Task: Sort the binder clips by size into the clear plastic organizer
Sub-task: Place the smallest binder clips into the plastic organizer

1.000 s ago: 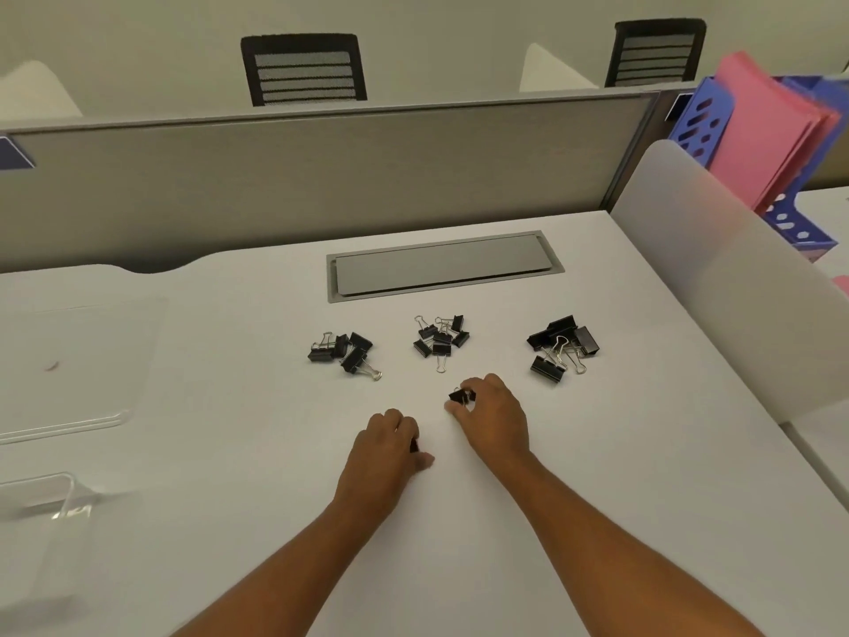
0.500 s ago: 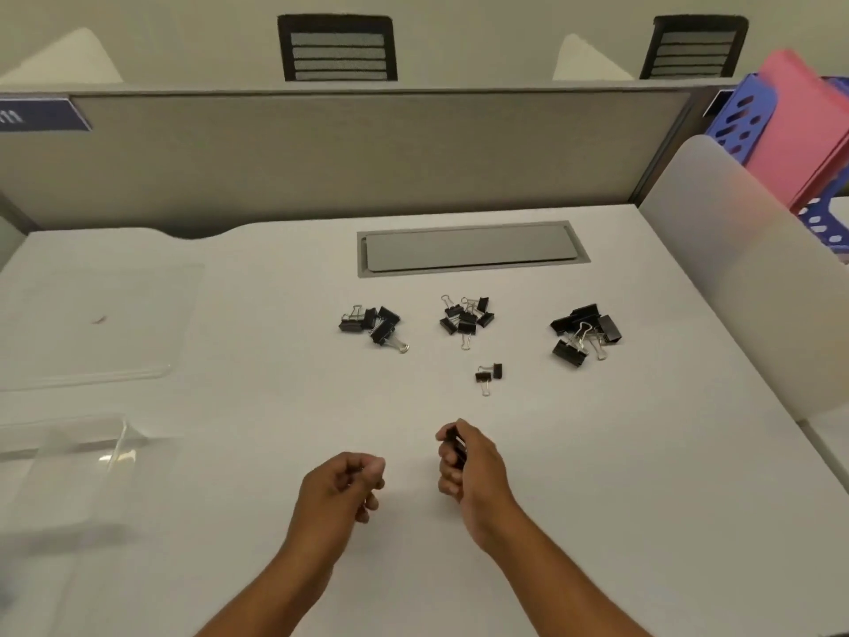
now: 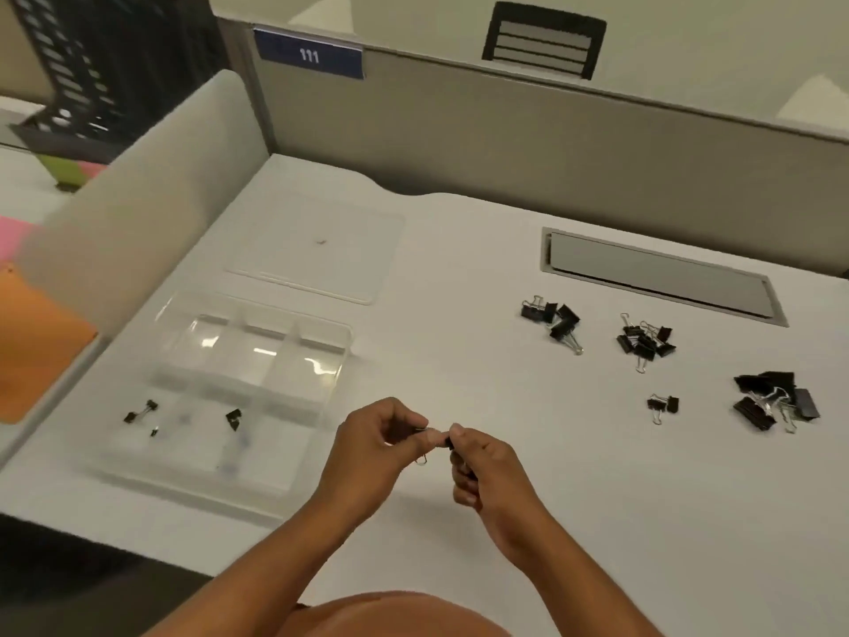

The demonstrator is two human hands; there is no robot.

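My left hand (image 3: 374, 441) and my right hand (image 3: 478, 466) meet above the white desk, fingertips together on a small black binder clip (image 3: 441, 441) with a wire handle. The clear plastic organizer (image 3: 257, 360) lies just left of my hands; a few small clips (image 3: 140, 412) and one more (image 3: 233, 418) sit in its near compartments. On the desk to the right are three heaps: medium clips (image 3: 553, 321), small clips (image 3: 645, 340) and large clips (image 3: 776, 400). A lone small clip (image 3: 664, 405) lies between them.
The organizer's clear lid (image 3: 317, 250) lies flat behind it. A grey cable hatch (image 3: 657, 275) is set into the desk at the back right. Frosted dividers and a grey partition (image 3: 505, 131) bound the desk; a black file rack (image 3: 92, 71) stands beyond on the left.
My view has swung left, bringing the organizer into sight. Both hands drew back from the heaps and came together on a small clip. One clip stayed on the desk.
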